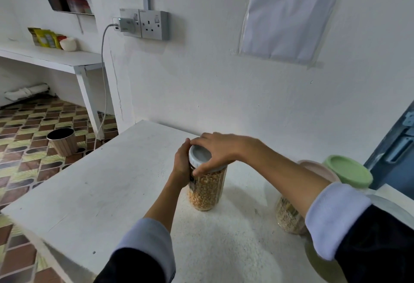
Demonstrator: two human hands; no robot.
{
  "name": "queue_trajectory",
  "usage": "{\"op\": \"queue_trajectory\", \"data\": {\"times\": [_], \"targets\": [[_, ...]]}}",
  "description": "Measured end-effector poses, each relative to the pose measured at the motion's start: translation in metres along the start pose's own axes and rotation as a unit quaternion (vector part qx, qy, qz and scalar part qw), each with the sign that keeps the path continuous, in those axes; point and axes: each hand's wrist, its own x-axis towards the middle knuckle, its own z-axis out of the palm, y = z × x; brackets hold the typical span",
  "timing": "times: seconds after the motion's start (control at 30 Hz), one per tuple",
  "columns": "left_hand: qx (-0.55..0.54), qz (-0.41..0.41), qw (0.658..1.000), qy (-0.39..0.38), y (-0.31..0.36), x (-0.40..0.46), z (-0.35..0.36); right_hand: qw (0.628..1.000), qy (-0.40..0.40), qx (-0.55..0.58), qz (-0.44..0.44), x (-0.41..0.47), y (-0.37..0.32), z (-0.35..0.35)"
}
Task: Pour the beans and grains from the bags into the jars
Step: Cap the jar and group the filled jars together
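Centrally on the tabletop [112, 193], the corn-filled jar [207, 189] looks heavy and smooth, so the left hand [182, 162] grips its upper wall while the right hand [215, 150] curls around the grey lid [200, 156].

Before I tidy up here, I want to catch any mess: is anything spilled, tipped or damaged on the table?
Nothing stands out. The corn jar stands upright, gripped by the left hand, with the right hand on its lid. No loose kernels show on the table.

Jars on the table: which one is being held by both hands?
The grey-lidded jar of yellow kernels; the pink-lidded jar and green-lidded jar stand untouched.
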Motion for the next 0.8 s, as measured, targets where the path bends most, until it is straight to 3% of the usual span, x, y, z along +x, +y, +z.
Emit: {"op": "queue_trajectory", "data": {"times": [0.17, 0.3, 0.37, 0.53, 0.8], "targets": [[-0.01, 0.038, 0.999, 0.015, -0.001, -0.006, 0.003, 0.98, 0.189, 0.062, 0.016, -0.003, -0.002, 0.052], [0.121, 0.134, 0.983, 0.034, -0.009, -0.002, 0.001, 0.967, 0.243, 0.045, 0.057, -0.001, -0.008, 0.055], [0.133, 0.145, 0.98, 0.037, -0.017, 0.001, -0.002, 0.972, 0.228, 0.041, 0.049, -0.005, -0.008, 0.052], [0.042, 0.109, 0.989, 0.085, -0.02, -0.013, 0.015, 0.991, 0.101, 0.084, 0.037, -0.022, 0.006, 0.033], [0.006, 0.09, 0.987, 0.133, -0.028, -0.026, 0.057, 0.986, -0.067, -0.015, 0.152, -0.098, 0.072, -0.023]]}}
